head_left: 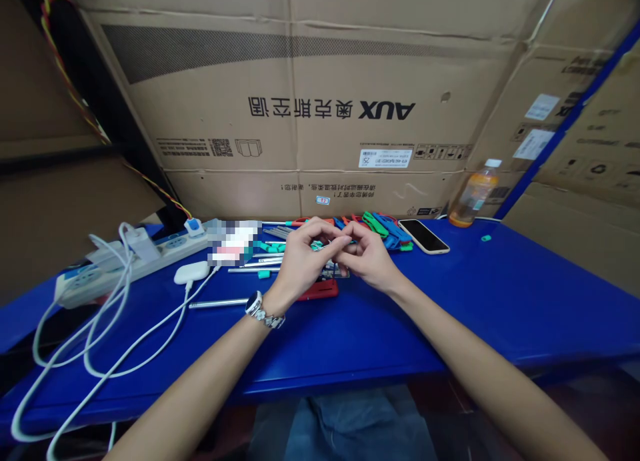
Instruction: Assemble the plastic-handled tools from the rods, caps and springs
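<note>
Both hands meet over the middle of the blue counter (pixel 500 294). The left hand (pixel 299 259) and right hand (pixel 369 257) each keep a narrow grip, fingertips pinched on a thin rod (pixel 327 246) that seems to carry a teal cap (pixel 316 245) on the left-hand side. The fingers hide how much of it each one holds. It sits just above a red case (pixel 320 289), near more rods (pixel 250 266) lying loose.

The risk, I'd say, is in the materials. The rod is slim, smooth metal and the cap is a tiny plastic piece, so a slackening pinch could drop either among the scattered caps (pixel 270 247), or let the rod roll off the slick counter. A stray cap (pixel 486 237) lies alone near the bottle (pixel 474 194). A glossy phone (pixel 424 236) lies flat just right of the hands.
</note>
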Demonstrator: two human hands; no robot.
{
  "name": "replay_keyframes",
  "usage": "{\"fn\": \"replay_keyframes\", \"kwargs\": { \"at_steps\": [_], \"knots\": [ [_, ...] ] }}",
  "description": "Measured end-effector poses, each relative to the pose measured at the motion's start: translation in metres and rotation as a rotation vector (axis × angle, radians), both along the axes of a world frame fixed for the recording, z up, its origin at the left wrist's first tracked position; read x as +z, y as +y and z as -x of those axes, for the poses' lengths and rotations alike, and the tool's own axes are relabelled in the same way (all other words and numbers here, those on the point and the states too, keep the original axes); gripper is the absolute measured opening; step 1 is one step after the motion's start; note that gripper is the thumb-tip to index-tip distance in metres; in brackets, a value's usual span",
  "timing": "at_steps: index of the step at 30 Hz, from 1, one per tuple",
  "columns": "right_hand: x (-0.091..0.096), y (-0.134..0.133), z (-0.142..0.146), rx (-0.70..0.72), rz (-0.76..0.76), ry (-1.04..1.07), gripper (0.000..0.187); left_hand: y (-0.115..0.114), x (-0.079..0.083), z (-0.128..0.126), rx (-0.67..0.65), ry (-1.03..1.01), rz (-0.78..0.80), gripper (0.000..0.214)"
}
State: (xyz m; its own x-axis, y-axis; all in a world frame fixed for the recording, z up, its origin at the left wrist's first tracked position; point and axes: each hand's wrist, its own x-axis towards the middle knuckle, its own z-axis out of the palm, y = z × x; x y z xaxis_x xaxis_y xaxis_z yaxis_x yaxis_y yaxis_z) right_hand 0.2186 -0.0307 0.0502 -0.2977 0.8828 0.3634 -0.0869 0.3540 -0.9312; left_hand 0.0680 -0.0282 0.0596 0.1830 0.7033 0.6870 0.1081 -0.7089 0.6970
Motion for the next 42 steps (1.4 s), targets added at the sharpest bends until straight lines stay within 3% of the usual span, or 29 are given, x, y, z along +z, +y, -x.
{"fn": "replay_keyframes", "kwargs": {
  "at_steps": [8,12,13,16,19,25,31,36,42],
  "knots": [
    [0.001,-0.002,-0.011,0.099,-0.091,-0.065,0.043,-0.005,0.001,0.008,-0.008,0.141,-0.091,0.018],
    [-0.004,-0.001,-0.009,-0.015,-0.063,-0.045,0.040,-0.006,-0.001,0.025,0.129,0.193,-0.187,0.023],
    [-0.005,-0.001,-0.008,-0.044,-0.064,-0.036,0.037,-0.006,-0.004,0.031,0.137,0.249,-0.167,0.021],
    [-0.007,-0.002,-0.001,-0.089,-0.066,-0.017,0.028,-0.007,-0.020,0.048,-0.012,0.627,-0.063,0.020],
    [-0.008,-0.002,0.005,-0.106,-0.056,0.006,0.026,-0.010,-0.037,0.053,-0.057,0.787,0.022,0.027],
    [-0.008,-0.001,0.008,-0.117,0.003,0.040,0.038,-0.011,-0.045,0.047,-0.104,0.765,0.104,0.031],
    [-0.003,-0.005,0.003,-0.003,-0.028,0.017,0.043,-0.007,-0.048,0.049,-0.135,0.734,0.097,0.031],
    [0.004,-0.002,0.001,-0.056,-0.013,0.041,0.036,-0.006,-0.052,0.051,-0.135,0.741,0.083,0.032],
    [0.004,0.003,0.007,-0.140,0.079,0.125,0.057,-0.008,-0.047,0.048,-0.133,0.718,0.090,0.032]
  ]
}}
